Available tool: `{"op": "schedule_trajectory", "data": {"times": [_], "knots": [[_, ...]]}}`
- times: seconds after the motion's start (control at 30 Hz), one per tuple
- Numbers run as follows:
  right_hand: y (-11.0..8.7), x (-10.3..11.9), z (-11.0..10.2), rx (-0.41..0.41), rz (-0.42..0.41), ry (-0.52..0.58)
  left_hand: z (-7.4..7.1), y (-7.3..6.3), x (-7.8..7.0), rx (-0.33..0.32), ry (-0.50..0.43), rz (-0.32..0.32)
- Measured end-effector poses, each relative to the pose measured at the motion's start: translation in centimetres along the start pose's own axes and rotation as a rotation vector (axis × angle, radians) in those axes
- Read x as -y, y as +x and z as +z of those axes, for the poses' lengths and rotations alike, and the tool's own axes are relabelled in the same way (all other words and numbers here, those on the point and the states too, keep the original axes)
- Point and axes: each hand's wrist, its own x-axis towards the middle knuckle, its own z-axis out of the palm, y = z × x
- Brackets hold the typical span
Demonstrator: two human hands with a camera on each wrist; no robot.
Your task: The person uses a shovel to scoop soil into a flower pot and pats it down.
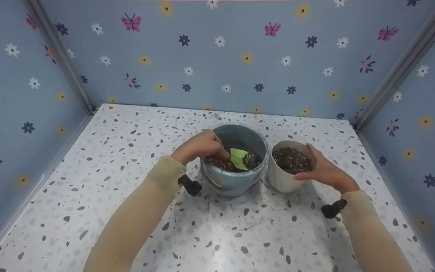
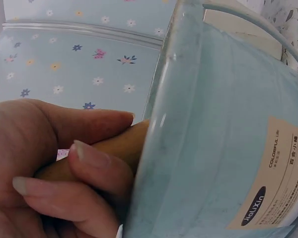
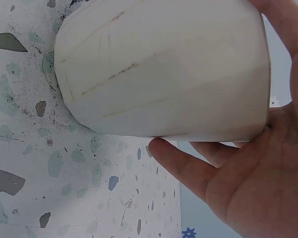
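Note:
My left hand (image 1: 201, 145) reaches over the near-left rim of a light blue pot (image 1: 236, 183) and grips a small garden trowel. The trowel's green blade (image 1: 238, 158) lies among dark soil (image 1: 253, 161) inside that pot. Its wooden handle (image 2: 121, 145) runs between thumb and curled fingers in the left wrist view; the blade is hidden there by the pot wall. To the right, my right hand (image 1: 325, 169) holds a white pot (image 1: 281, 182) filled with soil, thumb at the near rim and fingers round the far side. This pot tilts slightly on the table.
Both pots stand side by side on a white speckled table (image 1: 217, 234). Blue flowered panels (image 1: 217, 49) enclose the back and both sides, with grey metal posts (image 1: 398, 68) at the corners. A paper label (image 2: 275, 183) is stuck to the blue pot.

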Motion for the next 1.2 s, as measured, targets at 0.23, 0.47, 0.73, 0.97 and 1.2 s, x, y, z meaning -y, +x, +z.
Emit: {"op": "schedule_trajectory", "data": {"times": [0.23,0.47,0.73,0.97,1.2], "knots": [[-0.1,-0.4,0.2,-0.002,0.008,-0.009,0.0,-0.2,0.7,-0.025,-0.004,0.054],[-0.2,-0.6,0.2,-0.004,0.010,-0.007,0.3,-0.2,1.1,-0.047,-0.047,0.017],[-0.1,-0.5,-0.2,0.002,0.016,-0.004,0.3,-0.4,1.1,-0.063,-0.091,0.001],[-0.1,-0.1,-0.3,0.004,-0.003,0.005,0.1,-0.7,1.1,-0.091,-0.107,0.024],[0.1,0.0,-0.1,-0.007,-0.015,-0.006,0.1,-1.0,1.5,-0.119,-0.141,0.025]]}}
